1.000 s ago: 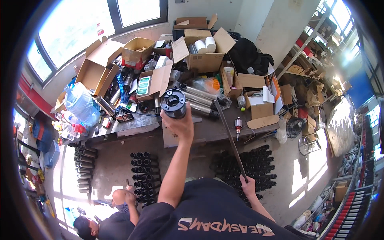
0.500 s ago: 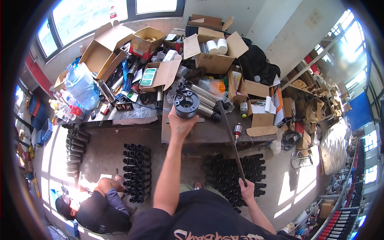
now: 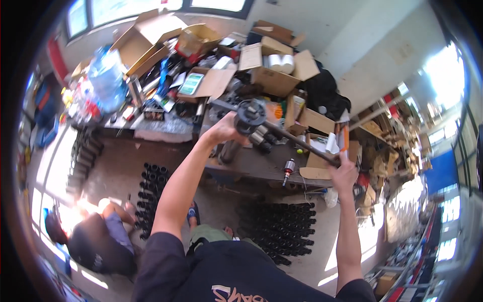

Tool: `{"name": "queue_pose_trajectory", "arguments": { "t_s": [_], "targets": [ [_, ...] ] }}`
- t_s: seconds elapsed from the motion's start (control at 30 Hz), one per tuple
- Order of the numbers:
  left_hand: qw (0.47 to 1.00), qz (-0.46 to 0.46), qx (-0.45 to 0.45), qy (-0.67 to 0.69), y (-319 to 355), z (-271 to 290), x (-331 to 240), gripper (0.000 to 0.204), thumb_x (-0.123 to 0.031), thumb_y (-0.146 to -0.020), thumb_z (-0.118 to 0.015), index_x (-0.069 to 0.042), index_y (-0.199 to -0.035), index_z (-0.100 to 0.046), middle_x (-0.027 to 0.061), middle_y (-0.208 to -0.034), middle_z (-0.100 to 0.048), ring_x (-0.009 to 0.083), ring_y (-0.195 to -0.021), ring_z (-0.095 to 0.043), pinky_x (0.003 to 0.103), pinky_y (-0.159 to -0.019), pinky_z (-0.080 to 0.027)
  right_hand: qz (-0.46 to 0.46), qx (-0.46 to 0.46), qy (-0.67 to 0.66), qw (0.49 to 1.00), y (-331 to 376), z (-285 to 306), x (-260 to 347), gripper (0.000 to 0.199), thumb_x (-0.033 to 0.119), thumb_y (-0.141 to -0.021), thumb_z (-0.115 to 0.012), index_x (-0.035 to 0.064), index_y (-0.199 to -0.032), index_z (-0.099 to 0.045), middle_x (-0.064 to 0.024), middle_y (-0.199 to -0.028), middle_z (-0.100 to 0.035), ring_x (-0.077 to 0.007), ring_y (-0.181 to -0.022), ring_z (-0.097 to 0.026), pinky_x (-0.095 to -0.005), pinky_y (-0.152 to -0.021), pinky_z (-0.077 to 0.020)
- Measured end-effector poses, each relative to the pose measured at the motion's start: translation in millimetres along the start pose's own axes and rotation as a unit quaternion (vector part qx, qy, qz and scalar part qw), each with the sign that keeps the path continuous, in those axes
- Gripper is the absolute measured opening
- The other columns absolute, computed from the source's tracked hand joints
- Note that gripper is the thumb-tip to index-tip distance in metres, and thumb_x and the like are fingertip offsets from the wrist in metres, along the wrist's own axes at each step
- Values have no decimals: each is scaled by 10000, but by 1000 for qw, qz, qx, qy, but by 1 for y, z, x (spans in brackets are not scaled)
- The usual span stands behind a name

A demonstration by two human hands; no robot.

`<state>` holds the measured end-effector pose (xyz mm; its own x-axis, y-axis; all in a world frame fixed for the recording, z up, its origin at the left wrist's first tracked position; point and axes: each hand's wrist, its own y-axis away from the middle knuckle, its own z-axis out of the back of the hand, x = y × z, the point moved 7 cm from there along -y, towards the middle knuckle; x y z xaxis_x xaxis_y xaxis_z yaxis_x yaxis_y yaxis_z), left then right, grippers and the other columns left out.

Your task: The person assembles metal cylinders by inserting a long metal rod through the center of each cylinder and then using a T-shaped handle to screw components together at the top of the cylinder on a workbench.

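Flanged shaft (image 3: 282,133) above open brown cartons (image 3: 274,75)

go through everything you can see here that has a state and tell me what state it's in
Left hand: closed around the round black part.
Right hand: gripping the long rod, which is raised above the workbench.
Cardboard boxes: flaps open.
Water jug: upright.
Black tubes: standing in rows on the floor.

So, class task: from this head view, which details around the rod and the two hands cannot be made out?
- Left hand: fingers behind the dark flanged part; grip unclear.
- Rod: lower end hidden inside the right hand.
- Small motor rotor on the workbench: too small for detail.
- Crouching person: washed out by sun glare.
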<state>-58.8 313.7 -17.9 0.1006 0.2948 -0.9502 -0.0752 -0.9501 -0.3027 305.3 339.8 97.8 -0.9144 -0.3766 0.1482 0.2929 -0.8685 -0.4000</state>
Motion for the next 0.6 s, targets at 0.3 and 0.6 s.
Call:
{"name": "queue_pose_trajectory", "arguments": {
  "t_s": [0.3, 0.6],
  "targets": [
    [965, -95, -243, -35, 50, 31, -4, 629, -177, -607, -854, -33, -1148, -567, 62, -1030, -664, 154, -898, -628, 323, -848, -526, 478, 344, -136, 797, 163, 65, 199, 655, 465, -724, -836, 136, -1240, -603, -131, -918, -443, -223, -688, -489, -336, -569, -425],
    [718, 49, -379, 581, 19, -95, 67, 484, -200, -721, -752, -38, -1111, -517, 176, -1026, -539, 353, -973, -519, 481, -872, -419, 812, 121, -203, 534, 208, -18, 505, 153, 245, -700, -629, 110, -771, -622, -24, -699, -568, -169, -678, -575, -335, -593, -465]
  ]
}}
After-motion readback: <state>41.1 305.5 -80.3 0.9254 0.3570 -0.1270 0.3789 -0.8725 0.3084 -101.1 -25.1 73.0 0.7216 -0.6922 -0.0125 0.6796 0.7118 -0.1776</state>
